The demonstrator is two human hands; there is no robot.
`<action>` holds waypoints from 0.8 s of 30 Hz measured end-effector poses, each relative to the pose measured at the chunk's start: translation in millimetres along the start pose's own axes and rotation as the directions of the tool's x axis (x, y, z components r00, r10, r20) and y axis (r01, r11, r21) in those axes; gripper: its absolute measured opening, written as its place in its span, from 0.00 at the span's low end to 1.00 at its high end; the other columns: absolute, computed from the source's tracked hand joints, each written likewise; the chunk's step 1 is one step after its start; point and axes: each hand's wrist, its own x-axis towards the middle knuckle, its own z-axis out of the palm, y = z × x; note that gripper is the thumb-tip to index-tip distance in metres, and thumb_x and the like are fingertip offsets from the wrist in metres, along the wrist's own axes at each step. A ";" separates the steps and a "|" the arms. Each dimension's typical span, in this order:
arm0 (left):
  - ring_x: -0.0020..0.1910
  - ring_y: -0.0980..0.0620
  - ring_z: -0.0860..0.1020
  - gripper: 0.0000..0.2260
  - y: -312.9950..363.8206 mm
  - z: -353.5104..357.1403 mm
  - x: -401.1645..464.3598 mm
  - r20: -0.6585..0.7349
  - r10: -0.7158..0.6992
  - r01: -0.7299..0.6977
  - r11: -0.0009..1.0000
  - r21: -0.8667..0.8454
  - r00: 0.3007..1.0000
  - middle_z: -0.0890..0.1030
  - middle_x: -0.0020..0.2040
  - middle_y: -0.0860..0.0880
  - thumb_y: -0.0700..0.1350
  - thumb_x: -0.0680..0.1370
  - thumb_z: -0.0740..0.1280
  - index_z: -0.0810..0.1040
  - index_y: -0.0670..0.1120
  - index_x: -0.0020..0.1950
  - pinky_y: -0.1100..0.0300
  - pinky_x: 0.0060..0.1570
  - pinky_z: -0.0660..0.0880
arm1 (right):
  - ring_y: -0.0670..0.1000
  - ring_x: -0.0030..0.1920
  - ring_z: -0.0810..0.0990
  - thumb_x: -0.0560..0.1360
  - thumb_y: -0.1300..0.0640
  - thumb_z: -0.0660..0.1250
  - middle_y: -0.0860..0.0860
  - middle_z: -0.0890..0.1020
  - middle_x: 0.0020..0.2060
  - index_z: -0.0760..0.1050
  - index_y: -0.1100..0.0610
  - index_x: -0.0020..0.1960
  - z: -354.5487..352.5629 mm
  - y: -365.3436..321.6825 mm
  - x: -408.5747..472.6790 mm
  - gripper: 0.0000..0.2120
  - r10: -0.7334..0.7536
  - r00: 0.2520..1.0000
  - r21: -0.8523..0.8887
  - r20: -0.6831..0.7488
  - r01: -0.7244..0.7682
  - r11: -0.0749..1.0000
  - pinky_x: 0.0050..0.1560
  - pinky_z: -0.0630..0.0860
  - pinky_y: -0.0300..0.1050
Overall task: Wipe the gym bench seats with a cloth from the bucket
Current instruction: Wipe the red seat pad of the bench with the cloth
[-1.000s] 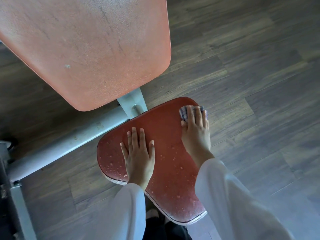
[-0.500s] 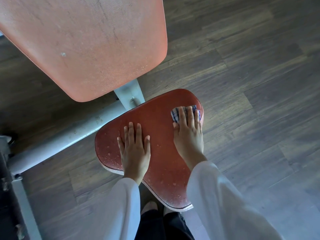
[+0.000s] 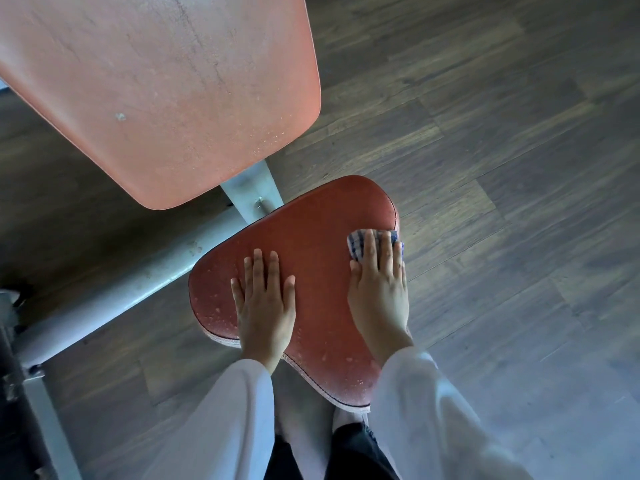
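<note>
my right grip (image 3: 379, 289) presses flat, fingers straight, on the checked cloth (image 3: 358, 245) at the red seat's (image 3: 311, 230) far right edge. just left of it, my left grip (image 3: 265, 301) rests open on the seat, holding nothing.

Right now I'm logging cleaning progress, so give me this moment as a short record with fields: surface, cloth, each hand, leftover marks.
surface: dark red padded seat pad of the gym bench
cloth: blue-and-white checked cloth, at the seat pad's right edge
right hand: right hand presses flat on the cloth, fingers straight
left hand: left hand rests flat on the seat pad, holding nothing
leftover marks: pale droplets on the near-left part of the seat pad
other: paler red back pad above; wood-plank floor
</note>
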 end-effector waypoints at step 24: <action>0.66 0.34 0.69 0.28 -35.1 -9.7 1.1 0.116 0.326 -0.338 0.935 0.103 0.938 0.70 0.67 0.34 0.53 0.80 0.45 0.69 0.37 0.68 0.36 0.62 0.66 | 0.61 0.66 0.70 0.76 0.54 0.53 0.58 0.75 0.63 0.71 0.56 0.65 10.7 -45.2 -81.3 0.21 -0.059 0.990 -0.093 -0.127 0.047 0.995 0.65 0.66 0.55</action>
